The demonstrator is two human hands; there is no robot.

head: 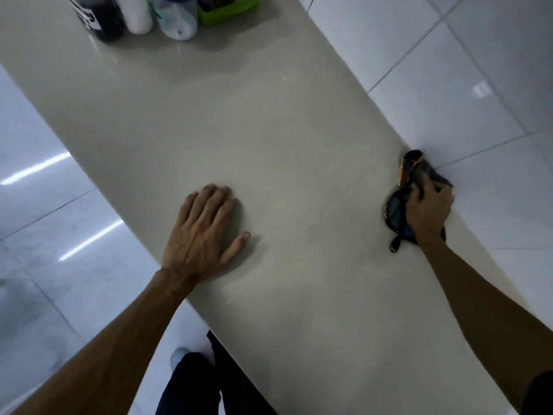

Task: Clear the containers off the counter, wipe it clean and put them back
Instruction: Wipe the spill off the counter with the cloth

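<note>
- Left hand (203,229): lies palm down on the counter (269,130), centre-left of the frame. The four fingers (209,199) are straight and close together, and the thumb (239,241) is spread out to the side. It holds nothing.
- Right hand (428,211): at the right of the frame, on the counter's edge where it meets the tiled wall (449,70). The fingers are curled over a dark cloth (395,211) and grip it bunched.
- Cloth: pressed against the counter and touching the wall. Orange trim shows at its upper end, and a small loop trails from its lower end.
- Containers: grouped at the top left of the frame on the far end of the counter, well apart from both hands. They are a dark bottle (101,19), a white bottle (134,13), a clear jar (178,19) and a green box (227,10), standing close together. Their tops are cut off by the frame.
- Floor (45,220): glossy tile, at the left of the frame.
</note>
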